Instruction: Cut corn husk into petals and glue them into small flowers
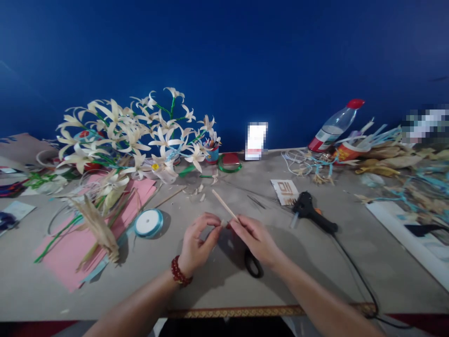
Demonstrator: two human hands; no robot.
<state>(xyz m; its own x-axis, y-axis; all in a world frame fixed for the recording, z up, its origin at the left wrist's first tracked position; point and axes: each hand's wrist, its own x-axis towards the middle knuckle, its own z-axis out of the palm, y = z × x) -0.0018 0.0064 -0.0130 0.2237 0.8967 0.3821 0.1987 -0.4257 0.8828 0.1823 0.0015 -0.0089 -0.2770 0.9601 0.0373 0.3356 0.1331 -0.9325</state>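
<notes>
My right hand (pixel 255 236) is closed on a thin wooden stick (pixel 224 204), which slants up and to the left from the fingers. Thumb and forefinger of my left hand (pixel 198 241) pinch a small pale piece (pixel 223 224), too small to name, close to the right fingertips. A red bead bracelet (pixel 180 272) circles my left wrist. Black scissors (pixel 253 264) lie partly hidden under my right hand, with a handle loop showing. To the left of my hands lies a spool of light-blue ribbon (pixel 149 223).
Pale handmade flowers (pixel 133 133) on green stems crowd the back left. Dried husks (pixel 96 229) lie on pink paper (pixel 63 257). A black glue gun (pixel 314 213), its cord running to the front edge, lies right. A bottle (pixel 335 126) and cup (pixel 351 150) stand behind.
</notes>
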